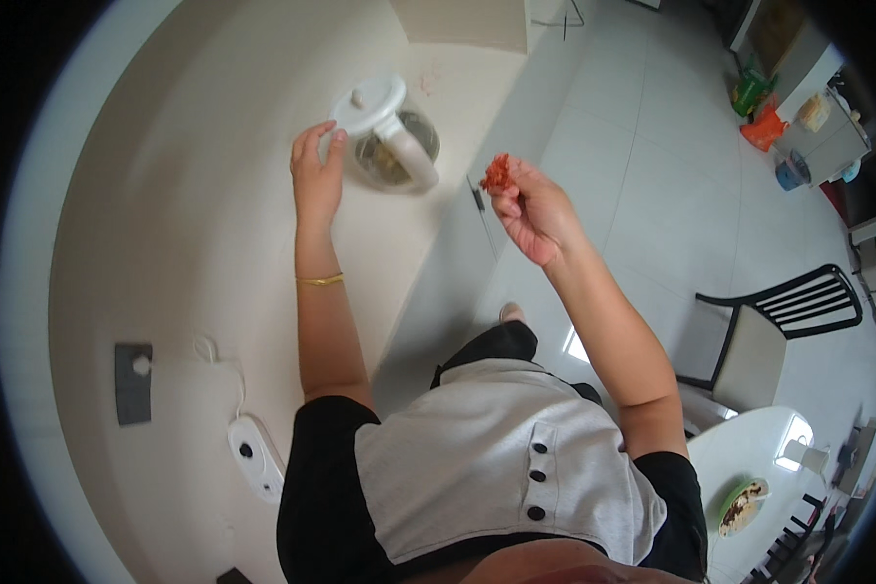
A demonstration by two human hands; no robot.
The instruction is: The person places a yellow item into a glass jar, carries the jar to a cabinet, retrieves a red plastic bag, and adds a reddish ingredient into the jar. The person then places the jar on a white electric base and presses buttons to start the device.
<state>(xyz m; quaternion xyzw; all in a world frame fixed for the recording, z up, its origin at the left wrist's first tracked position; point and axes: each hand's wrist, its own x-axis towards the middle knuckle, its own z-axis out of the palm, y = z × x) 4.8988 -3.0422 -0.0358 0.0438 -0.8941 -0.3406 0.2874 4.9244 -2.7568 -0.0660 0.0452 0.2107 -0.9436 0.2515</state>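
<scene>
A glass kettle (396,152) with a white lid (371,106) and a pale handle stands on the cream countertop (379,241), something yellowish visible inside it. My left hand (318,171) is beside the lid, its fingers apart and holding nothing; whether the fingertips touch the lid I cannot tell. A gold-coloured bangle (321,280) is on my left wrist. Off the counter's edge, over the floor, my right hand (529,208) pinches a crumpled red thing (498,174) between thumb and fingers; its material is unclear.
A white power strip (255,458) with a cord is at lower left. To the right are a black-framed chair (752,350) and a round white table (708,467) with a green bowl (743,507) of food. Green (750,91) and orange (764,130) bags are at upper right.
</scene>
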